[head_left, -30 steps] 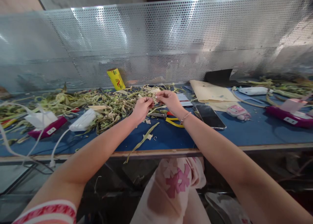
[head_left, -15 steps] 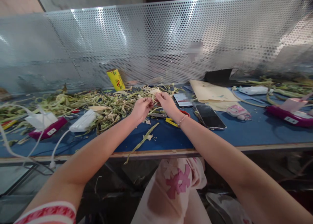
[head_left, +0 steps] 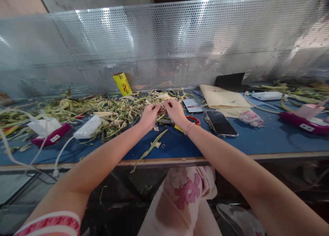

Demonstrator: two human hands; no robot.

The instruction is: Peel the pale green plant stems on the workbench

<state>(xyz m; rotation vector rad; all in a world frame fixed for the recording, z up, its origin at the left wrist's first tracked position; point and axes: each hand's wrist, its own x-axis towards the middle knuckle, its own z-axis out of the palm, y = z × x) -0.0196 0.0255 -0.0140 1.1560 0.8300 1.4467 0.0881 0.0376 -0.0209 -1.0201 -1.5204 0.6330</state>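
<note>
My left hand (head_left: 151,115) and my right hand (head_left: 175,112) meet at the near edge of a heap of withered green plant stems and leaves (head_left: 123,107). Thumb and fingers of both hands are pinched together on a small pale piece of plant (head_left: 162,106), mostly hidden by the fingertips. Under my right hand lie scissors (head_left: 193,119) with red and yellow handles, partly covered. On the blue tabletop below the hands rests a long, narrow withered leaf (head_left: 151,146), overhanging the front edge.
A phone (head_left: 222,123), a card (head_left: 192,105), brown paper (head_left: 223,97) and a pink pouch (head_left: 250,118) lie to the right. Leftward are a white charger (head_left: 88,127) and a purple power strip (head_left: 52,134) with cables. A perforated metal panel (head_left: 144,50) stands behind, near a yellow tube (head_left: 122,84).
My right hand has shifted slightly left and down, its wrist uncovering more of the red scissor handle. My left hand has turned a little; both fingertips stay close together.
</note>
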